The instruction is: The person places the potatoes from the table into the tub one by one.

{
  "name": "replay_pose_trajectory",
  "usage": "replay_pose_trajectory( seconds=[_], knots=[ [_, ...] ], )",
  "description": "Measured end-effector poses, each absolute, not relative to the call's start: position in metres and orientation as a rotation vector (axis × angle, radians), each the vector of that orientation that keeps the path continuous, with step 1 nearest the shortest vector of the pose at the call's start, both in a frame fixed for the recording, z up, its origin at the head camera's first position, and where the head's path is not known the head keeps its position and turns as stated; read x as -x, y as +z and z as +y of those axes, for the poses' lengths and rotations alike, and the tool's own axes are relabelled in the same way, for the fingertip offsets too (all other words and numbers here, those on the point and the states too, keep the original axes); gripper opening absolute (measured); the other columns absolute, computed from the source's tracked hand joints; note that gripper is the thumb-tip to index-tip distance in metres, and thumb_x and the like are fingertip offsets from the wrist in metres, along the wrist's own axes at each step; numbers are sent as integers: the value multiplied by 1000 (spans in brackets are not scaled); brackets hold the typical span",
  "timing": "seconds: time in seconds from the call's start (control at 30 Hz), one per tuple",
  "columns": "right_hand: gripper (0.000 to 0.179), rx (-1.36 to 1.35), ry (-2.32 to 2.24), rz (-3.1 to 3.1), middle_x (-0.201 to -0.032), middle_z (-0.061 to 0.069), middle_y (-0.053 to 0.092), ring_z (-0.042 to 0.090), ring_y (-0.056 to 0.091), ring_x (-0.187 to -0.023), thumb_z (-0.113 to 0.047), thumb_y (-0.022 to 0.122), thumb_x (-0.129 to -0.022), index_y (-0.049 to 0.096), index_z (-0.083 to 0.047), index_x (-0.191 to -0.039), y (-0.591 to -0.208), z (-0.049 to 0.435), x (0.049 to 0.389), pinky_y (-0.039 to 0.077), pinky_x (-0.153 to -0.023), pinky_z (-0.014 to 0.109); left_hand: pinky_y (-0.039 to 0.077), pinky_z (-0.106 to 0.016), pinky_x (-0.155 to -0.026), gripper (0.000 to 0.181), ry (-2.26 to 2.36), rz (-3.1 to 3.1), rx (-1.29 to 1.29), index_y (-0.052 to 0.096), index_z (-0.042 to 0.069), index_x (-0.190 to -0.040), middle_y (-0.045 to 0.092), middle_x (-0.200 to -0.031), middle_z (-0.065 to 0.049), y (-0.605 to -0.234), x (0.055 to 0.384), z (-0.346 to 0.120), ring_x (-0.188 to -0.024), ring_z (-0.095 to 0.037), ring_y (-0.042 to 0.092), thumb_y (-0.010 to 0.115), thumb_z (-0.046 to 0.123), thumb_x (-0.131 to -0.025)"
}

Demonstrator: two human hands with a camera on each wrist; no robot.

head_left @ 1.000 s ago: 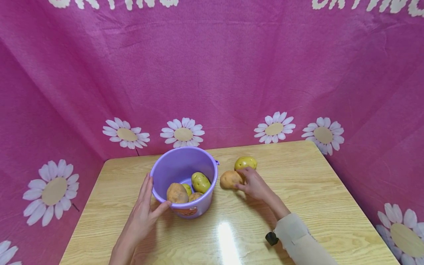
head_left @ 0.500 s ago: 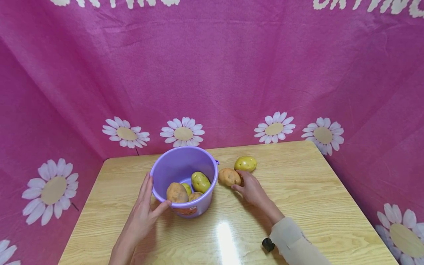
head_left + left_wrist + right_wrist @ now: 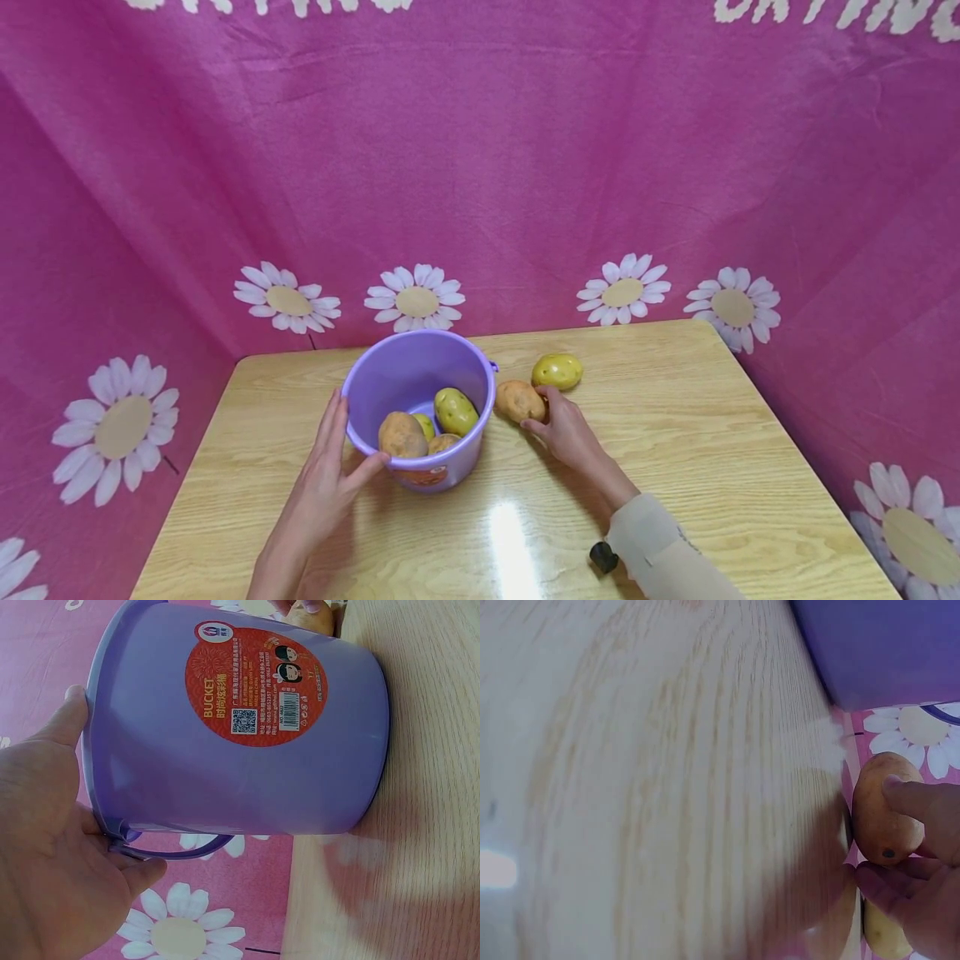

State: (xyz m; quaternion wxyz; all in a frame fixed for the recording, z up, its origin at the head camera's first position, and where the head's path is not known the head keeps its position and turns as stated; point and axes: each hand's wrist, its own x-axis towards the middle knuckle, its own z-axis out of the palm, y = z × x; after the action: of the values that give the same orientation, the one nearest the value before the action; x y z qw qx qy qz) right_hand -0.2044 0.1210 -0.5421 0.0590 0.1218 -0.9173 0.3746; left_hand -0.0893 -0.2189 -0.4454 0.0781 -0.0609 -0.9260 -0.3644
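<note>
Up close, a pale sleeve (image 3: pixel 675 550) reaches over the wooden counter (image 3: pixel 420 542), with a small black thing (image 3: pixel 603 557) by its cuff. A bright patch of light (image 3: pixel 512 550) shines on the wood.

The left hand (image 3: pixel 322 479) is at the near left side of a purple bucket (image 3: pixel 468 458). Its grip is spread wide, thumb and fingers apart and mostly straight, touching the rim. The bucket stands on the counter. Its outside has a round red label (image 3: pixel 259 686) that says BUCKET, and a purple handle (image 3: pixel 187 853) hangs by the fingers.

In the bucket, a big brown potato (image 3: pixel 402 435) sits at the near side, next to a smaller brown potato (image 3: pixel 443 443) partly hidden by the rim. Behind them are a bit of a yellow potato (image 3: pixel 424 426) and a green-yellow potato (image 3: pixel 456 412).

Right of the bucket, the right hand (image 3: pixel 566 429) pinches a tan potato (image 3: pixel 519 402). Its grip is just as wide as that potato. The tan potato is just beside the bucket; I cannot tell if it touches the counter. A shiny potato (image 3: pixel 557 372) lies just past it.

At the back hangs a pink cloth (image 3: pixel 480 192) with white daisies (image 3: pixel 622 292).
</note>
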Motion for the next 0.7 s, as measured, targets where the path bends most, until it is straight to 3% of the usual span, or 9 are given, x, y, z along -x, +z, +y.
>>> replay_pose_trajectory(
  seconds=[0.7],
  knots=[
    [58, -443, 1115, -2768, -118, 12, 56, 24, 52, -110, -17, 75, -79, 49, 0, -128, -543, 111, 208, 42, -94, 41, 21, -55, -106, 91, -1095, -2787, 176, 3, 16, -151, -6, -154, 8, -445, 90, -219, -139, -28, 10, 62, 43, -87]
  ],
)
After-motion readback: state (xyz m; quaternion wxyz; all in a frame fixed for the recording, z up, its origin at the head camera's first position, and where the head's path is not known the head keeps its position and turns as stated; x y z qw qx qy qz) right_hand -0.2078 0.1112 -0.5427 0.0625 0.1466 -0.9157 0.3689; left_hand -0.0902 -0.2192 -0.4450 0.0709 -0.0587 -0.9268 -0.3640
